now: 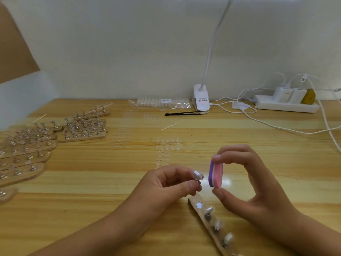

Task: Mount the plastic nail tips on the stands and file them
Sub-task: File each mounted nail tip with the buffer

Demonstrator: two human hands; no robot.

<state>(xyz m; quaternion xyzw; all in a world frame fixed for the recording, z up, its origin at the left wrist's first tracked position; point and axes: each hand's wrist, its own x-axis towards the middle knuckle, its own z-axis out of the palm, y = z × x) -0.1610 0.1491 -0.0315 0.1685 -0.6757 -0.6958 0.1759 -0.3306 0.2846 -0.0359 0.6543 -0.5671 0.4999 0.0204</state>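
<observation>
left hand grip pinches metal stand, lifting its nail tip clear, likely for filing | right hand grip pinches buffer block edge-on, just right of tip, apart | wooden holder strip near, below | bare worktop left gives room

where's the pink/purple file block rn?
The file block is lower right of centre in the head view, pinched by the right hand, just right of the nail tip in the left hand, above the far end of the wooden stand strip.
</observation>
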